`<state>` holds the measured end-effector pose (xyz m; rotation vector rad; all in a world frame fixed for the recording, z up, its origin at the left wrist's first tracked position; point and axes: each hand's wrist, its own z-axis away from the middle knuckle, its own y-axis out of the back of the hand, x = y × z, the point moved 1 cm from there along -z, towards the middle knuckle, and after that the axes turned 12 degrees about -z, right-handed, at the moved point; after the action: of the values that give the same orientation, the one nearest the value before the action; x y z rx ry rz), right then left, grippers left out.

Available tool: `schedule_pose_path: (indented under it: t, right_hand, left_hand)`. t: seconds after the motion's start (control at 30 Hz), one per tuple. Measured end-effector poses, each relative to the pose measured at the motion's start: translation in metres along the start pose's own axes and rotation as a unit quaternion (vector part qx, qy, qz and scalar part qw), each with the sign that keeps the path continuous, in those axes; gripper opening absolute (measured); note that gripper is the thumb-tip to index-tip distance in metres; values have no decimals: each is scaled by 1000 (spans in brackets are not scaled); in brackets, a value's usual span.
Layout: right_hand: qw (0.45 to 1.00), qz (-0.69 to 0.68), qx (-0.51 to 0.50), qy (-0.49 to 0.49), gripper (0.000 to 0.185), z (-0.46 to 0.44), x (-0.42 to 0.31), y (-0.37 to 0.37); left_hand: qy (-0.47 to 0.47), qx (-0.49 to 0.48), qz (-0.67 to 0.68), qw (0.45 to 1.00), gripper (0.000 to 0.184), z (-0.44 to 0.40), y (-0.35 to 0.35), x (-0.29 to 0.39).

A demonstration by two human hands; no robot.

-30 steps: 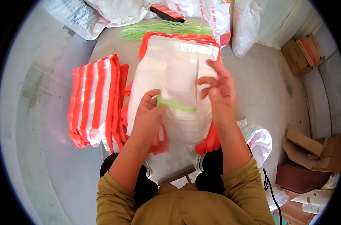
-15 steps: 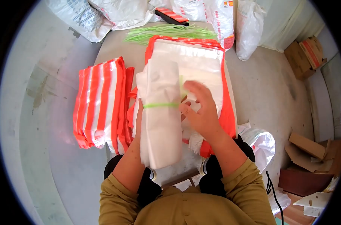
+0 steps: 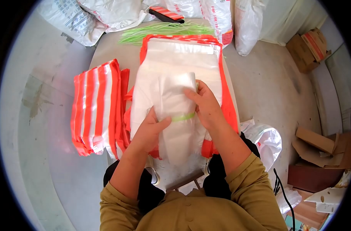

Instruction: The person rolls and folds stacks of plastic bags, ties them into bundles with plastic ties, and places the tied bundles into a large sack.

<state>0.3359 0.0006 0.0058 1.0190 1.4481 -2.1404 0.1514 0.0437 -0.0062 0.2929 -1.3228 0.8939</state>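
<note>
A folded bundle of whitish plastic bags with a light green tie around its middle is held between both hands. My left hand grips its left edge, the thumb on top near the tie and some fingers hidden beneath. On the right side, my right hand pinches the upper edge, thumb on the face and fingers partly behind. Below the bundle lies a broad stack of white bags with red edges. Red-and-white striped bags are piled to the left.
Loose light green ties lie behind the stack. White sacks and a black-and-red striped item are at the back. Cardboard boxes stand at right, with opened cardboard and a white plastic bag lower down.
The bundle has been turned over and lowered toward the stack. My right hand, loose beside it before, has closed on its right edge; my left thumb now shows on top.
</note>
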Motion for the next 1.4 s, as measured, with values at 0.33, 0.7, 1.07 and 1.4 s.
schedule_pose_path:
  t: [0.33, 0.7, 1.07, 1.4]
  right_hand:
    - [998, -18, -41, -34, 43, -1, 5, 1]
    - [884, 275, -109, 363, 52, 6, -25, 8]
    - [674, 557, -227, 429, 45, 69, -60, -31]
    - [676, 595, -246, 359, 42, 92, -57, -52]
  left_hand:
    - [-23, 13, -184, 983, 55, 4, -8, -7]
    - [-44, -9, -299, 953, 50, 9, 6, 0]
    - [-106, -35, -466, 878, 72, 46, 3, 18]
    - [-146, -45, -435, 887, 64, 50, 1, 18]
